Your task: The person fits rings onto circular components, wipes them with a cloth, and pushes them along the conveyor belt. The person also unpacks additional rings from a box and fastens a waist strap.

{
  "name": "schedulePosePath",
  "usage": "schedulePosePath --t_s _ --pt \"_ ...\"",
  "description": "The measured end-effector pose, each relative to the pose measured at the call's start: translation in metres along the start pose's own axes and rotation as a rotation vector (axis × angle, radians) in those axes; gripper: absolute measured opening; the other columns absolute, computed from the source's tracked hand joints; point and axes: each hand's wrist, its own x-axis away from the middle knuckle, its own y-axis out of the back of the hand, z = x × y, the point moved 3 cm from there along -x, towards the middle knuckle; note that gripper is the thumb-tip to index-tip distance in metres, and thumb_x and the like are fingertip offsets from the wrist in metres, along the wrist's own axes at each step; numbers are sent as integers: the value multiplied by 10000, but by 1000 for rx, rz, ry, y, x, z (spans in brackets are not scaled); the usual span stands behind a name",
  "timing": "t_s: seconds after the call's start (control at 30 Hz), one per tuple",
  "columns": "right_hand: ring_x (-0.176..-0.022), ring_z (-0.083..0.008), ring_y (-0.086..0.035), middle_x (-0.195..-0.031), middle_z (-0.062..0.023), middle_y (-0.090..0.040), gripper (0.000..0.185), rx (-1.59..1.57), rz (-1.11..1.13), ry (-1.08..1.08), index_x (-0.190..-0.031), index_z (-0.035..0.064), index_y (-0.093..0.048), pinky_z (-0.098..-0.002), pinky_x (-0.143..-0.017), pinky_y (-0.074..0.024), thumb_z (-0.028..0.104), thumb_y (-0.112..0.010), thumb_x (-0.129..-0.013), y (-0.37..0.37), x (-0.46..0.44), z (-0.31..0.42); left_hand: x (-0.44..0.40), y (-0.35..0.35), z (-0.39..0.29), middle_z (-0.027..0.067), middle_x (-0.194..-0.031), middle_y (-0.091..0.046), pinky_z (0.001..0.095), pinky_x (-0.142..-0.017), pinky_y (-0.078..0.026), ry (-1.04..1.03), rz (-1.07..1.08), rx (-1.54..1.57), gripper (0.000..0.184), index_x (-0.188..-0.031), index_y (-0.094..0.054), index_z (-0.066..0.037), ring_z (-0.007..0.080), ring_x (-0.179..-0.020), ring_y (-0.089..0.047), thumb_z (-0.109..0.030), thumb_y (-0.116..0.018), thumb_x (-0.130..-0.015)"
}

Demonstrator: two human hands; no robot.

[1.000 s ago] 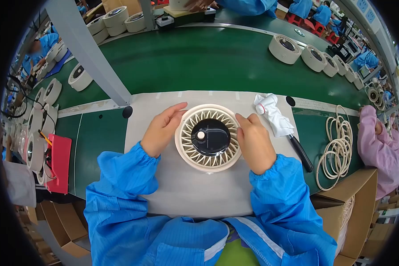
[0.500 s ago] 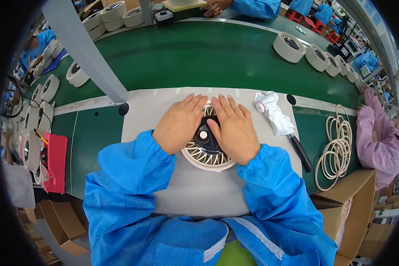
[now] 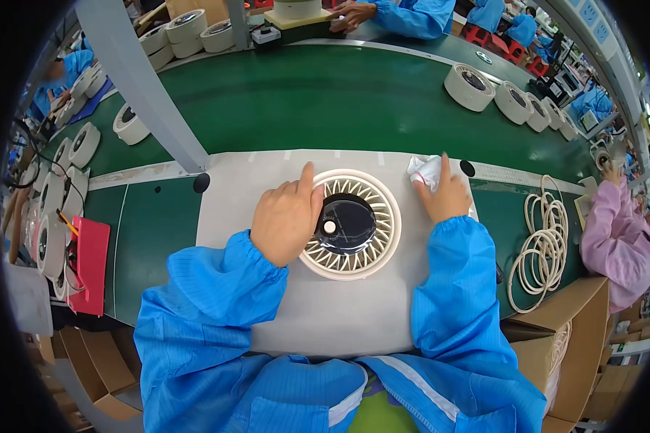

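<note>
A round cream fan-like unit [image 3: 390,224] with a ribbed grille, a glossy black centre and a small pale knob lies on the grey mat [image 3: 296,325]. My left hand [image 3: 285,220] rests at its left edge, index finger stretched forward and the others loosely bent, holding nothing. To the right of the unit, my right hand [image 3: 443,193] is over a white cloth [image 3: 425,170], with index finger and thumb apart. The cloth lies partly behind that hand, and whether the hand grips it is hidden. My right sleeve covers most of the cloth-wrapped, black-handled tool.
Coiled cream cable [image 3: 540,252] lies to the right, above an open cardboard box [image 3: 578,310]. A red bin [image 3: 92,267] stands left. Beyond the mat runs a green belt [image 3: 325,101] bearing similar round units [image 3: 469,88]. A grey post [image 3: 141,86] rises at left. Co-workers sit around.
Both hands have come off the unit's top. My left hand drew back to its left edge, and my right hand moved right to the white cloth. The unit's face is uncovered.
</note>
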Motion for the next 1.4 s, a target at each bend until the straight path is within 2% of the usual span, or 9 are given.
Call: schedulePosePath --t_s 0.07,0.3,0.5,0.67,0.83,0.97,1.07,1.3,1.4 --pt "-974 -361 -479 -1116 -225 -455 548 108 236 -259 -1269 119 -334 -403 -778 -415 303 -544 -798 -14 2 -13 0 -6 4 127 -641 -558 374 -561 -427 -31 -94 -101 320 -1053 -474 79 266 -631 -552 -148 -450 -828" --pt "-841 -335 -559 -954 -213 -547 418 -422 24 91 -1135 98 -447 -373 -708 -443 268 -582 -777 -15 -5 5 1 -4 2 138 -642 -561 372 -553 -435 -46 -78 -130 312 -1026 -483 89 268 -612 -554 -126 -462 -802" --pt "-793 -305 -587 -844 -177 -593 258 -805 74 212 -1013 60 -514 -343 -681 -448 231 -533 -820 74 -3 107 -1 -1 3 179 -705 -572 398 -585 -443 5 -15 -98 254 -1002 -492 63 304 -649 -561 -97 -433 -814" --pt "-755 -272 -593 -807 -176 -592 256 -537 103 379 -1022 64 -518 -316 -672 -447 238 -517 -833 33 2 128 1 -4 4 179 -670 -568 405 -555 -445 -114 80 -201 231 -984 -503 39 310 -619 -561 -107 -440 -817" --pt "-786 -349 -575 -828 -211 -582 307 -787 -31 123 -1008 73 -530 -355 -678 -444 328 -436 -867 74 -10 93 0 -4 0 173 -624 -564 407 -530 -446 30 1 -73 215 -977 -505 24 319 -578 -557 -113 -439 -826" --pt "-725 -392 -564 -772 -232 -580 313 -842 -118 219 -1016 64 -492 -410 -599 -443 333 -428 -868 104 1 71 0 -4 1 172 -615 -565 406 -524 -446 35 -16 -61 214 -981 -500 28 321 -568 -557 -111 -435 -831" --pt "-712 -369 -580 -761 -215 -585 314 -214 156 54 -1055 70 -473 -374 -594 -446 322 -407 -878 60 17 65 2 -4 0 175 -628 -569 405 -524 -446 57 12 -66 216 -986 -496 29 320 -579 -561 -109 -434 -832" --pt "-732 -319 -596 -782 -158 -595 316 -755 -44 142 -1100 98 -463 -366 -635 -453 315 -402 -878 138 36 60 4 -3 0 129 -558 -543 373 -464 -445 -8 -76 -100 213 -914 -506 45 277 -523 -552 -126 -488 -788" --pt "-790 -311 -598 -848 -140 -594 298 -709 59 495 -1114 111 -463 -340 -684 -465 244 -474 -847 143 74 64 3 -6 0 124 -547 -537 372 -455 -440 -16 -102 -107 201 -903 -507 43 271 -518 -548 -121 -487 -788"
